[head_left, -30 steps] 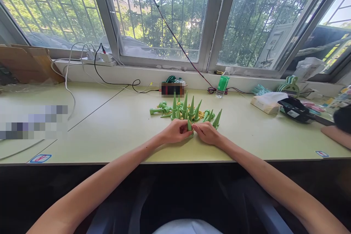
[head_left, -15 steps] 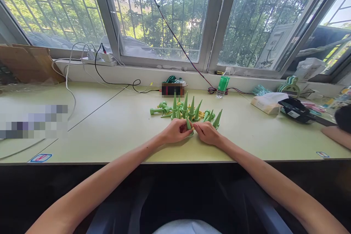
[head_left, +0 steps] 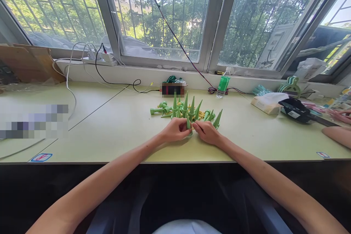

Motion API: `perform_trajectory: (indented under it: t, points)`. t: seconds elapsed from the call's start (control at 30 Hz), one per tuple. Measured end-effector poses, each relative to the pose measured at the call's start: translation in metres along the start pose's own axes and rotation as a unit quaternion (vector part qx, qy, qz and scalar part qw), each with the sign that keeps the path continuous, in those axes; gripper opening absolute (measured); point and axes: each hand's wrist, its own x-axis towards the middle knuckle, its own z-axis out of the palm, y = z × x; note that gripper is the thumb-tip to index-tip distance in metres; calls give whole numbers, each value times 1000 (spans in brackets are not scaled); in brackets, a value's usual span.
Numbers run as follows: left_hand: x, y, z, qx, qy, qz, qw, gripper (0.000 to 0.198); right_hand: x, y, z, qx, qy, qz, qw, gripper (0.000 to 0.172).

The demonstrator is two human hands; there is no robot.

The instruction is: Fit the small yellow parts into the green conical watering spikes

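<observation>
My left hand (head_left: 174,131) is closed round a green plastic cone-shaped spike (head_left: 188,121), its tip pointing up. Fingertips of my right hand (head_left: 208,132) pinch at the side of that spike; whatever small piece is in them is too small to make out. Just beyond my hands stand several more green spikes (head_left: 185,104), points upward, and others lean at the right. Small yellow pieces (head_left: 202,114) lie scattered among them. To the left, a few green parts (head_left: 157,110) with round caps lie on their sides.
The pale table (head_left: 109,135) runs along a window. Behind the spikes are a blurred dark device (head_left: 172,90) and a water bottle (head_left: 223,85). A tissue box (head_left: 265,104) and a black object (head_left: 295,110) sit at right, near another person's arm (head_left: 337,135). Cables (head_left: 71,95) cross the left.
My hands and the spike stay almost in place, with only a slight shift of the fingers. At the right edge, the other person's dark hair has left view and a hand now shows.
</observation>
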Motion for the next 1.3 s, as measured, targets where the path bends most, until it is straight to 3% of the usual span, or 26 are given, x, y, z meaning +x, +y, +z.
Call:
perform_trajectory:
  t: [0.17,0.33,0.53,0.9,1.3]
  points:
    - [2,2,-4,-87,20,-51,995,17,-2,-2,-1,41,5,21,999,23]
    - [5,9,-8,-157,29,-96,983,17,-1,-2,-1,45,-2,-2,999,30]
    - [4,12,-9,-206,4,-139,969,14,-1,1,0,33,-1,-43,999,27]
    - [1,8,-8,-170,-25,-121,978,14,-1,5,3,29,12,-93,995,27]
    - [0,4,-5,-51,-2,-46,998,12,-1,4,0,25,-7,-103,994,26]
